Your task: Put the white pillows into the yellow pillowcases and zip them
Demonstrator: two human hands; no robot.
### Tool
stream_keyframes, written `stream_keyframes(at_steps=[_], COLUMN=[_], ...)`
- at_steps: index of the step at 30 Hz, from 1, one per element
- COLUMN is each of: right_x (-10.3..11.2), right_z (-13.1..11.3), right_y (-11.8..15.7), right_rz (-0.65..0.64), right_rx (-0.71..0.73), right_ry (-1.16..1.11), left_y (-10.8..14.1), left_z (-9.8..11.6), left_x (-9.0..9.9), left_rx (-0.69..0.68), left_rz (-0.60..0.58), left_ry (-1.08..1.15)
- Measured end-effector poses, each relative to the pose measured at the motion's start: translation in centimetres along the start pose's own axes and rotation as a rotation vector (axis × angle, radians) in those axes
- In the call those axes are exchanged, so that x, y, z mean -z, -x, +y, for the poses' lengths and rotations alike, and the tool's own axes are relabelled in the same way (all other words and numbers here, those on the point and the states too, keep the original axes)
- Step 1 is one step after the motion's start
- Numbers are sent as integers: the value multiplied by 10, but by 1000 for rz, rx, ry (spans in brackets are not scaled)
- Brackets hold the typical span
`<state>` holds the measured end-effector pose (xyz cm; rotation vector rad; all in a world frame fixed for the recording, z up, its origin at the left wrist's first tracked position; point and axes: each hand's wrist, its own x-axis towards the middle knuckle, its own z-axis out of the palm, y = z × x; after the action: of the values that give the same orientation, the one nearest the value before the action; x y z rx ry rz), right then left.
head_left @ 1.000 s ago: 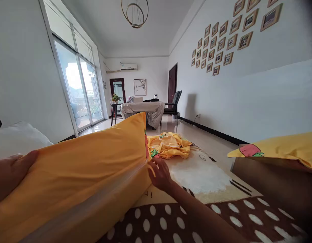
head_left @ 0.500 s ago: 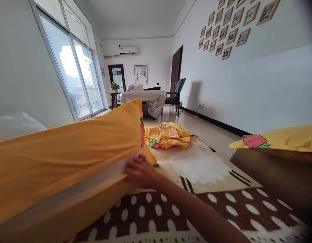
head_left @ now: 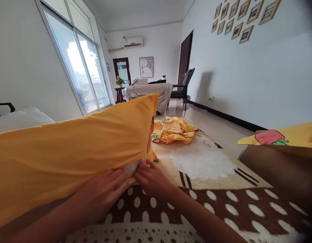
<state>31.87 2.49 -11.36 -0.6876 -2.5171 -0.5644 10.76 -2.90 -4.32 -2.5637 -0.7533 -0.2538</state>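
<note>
A yellow pillowcase (head_left: 77, 145) with strawberry prints at its right end covers a white pillow (head_left: 132, 167), which shows through the opening along the lower edge. My right hand (head_left: 152, 175) has its fingers closed on the pillowcase at the right corner of that opening. My left hand (head_left: 102, 189) lies along the lower edge just to the left, its fingers curled against the fabric; the fingertips are partly hidden, so its hold is unclear.
Crumpled yellow cloth (head_left: 173, 130) lies on the brown and cream patterned blanket (head_left: 201, 162). Another yellow strawberry-print piece (head_left: 292, 136) is at the right. Beyond stand a covered table (head_left: 148, 89) and a dark chair (head_left: 185, 86). A white pillow (head_left: 24, 116) is at the left.
My left hand has come into view at the opening's lower edge. The opening shows less white pillow. The view has shifted slightly, with the room now lower-right and tilted.
</note>
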Motion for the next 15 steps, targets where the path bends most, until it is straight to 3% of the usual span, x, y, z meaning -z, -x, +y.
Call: stream_keyframes(at_steps=[4, 6, 10, 15], right_x=[-8, -16, -21, -6], right_z=[2, 3, 5, 11], right_y=[6, 9, 14, 15], right_rz=[-179, -275, -404, -454], right_rx=[-28, -74, -129, -71], right_ry=[26, 27, 23, 25], left_y=[-60, -79, -82, -73], left_z=[13, 17, 19, 16], left_x=[-46, -65, -79, -83], left_rx=[-43, -88, -150, -97], left_rz=[-153, -188, -259, -281], left_ry=[-165, -249, -267, -236])
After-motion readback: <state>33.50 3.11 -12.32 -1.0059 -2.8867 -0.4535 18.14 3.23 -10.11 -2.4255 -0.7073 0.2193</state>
